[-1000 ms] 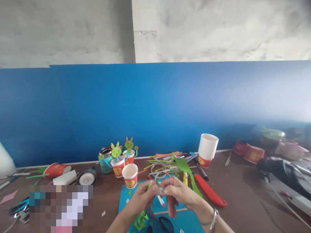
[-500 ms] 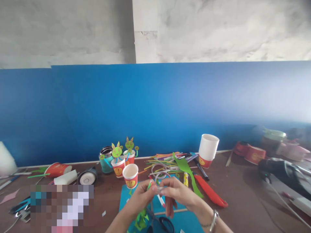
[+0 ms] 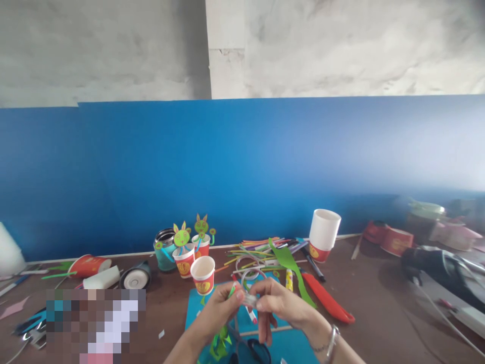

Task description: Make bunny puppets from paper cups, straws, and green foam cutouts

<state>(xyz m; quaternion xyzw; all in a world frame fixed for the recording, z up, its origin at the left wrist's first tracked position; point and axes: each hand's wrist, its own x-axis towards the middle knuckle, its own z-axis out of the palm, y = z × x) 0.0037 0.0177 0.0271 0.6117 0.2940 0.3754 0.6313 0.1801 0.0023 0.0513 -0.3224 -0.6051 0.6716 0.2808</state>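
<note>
In front of me, my left hand (image 3: pixel 223 306) and my right hand (image 3: pixel 279 306) pinch a small clear piece (image 3: pixel 249 299) that looks like tape, stretched between their fingertips. A thin green strip (image 3: pixel 232 289) also sticks up from the left fingers. Under the hands lies a blue mat (image 3: pixel 295 346). Dark-handled scissors (image 3: pixel 259 350) and green paper scraps (image 3: pixel 219 346) rest on it. A white marker with a red tip (image 3: pixel 251 314) is just below the fingers, and a roll of clear tape (image 3: pixel 253 274) lies behind them.
A paper cup (image 3: pixel 202 275) stands left of the mat, before two cups with green animal figures (image 3: pixel 182 237). Coloured sticks and pens (image 3: pixel 261 247) are piled behind. Stacked white cups (image 3: pixel 325 230), a green paper offcut (image 3: pixel 286 260) and a red pouch (image 3: pixel 329 298) are to the right.
The fingertips have drawn slightly apart, and more of the clear piece shows between them. Other things on the table stay where they were.
</note>
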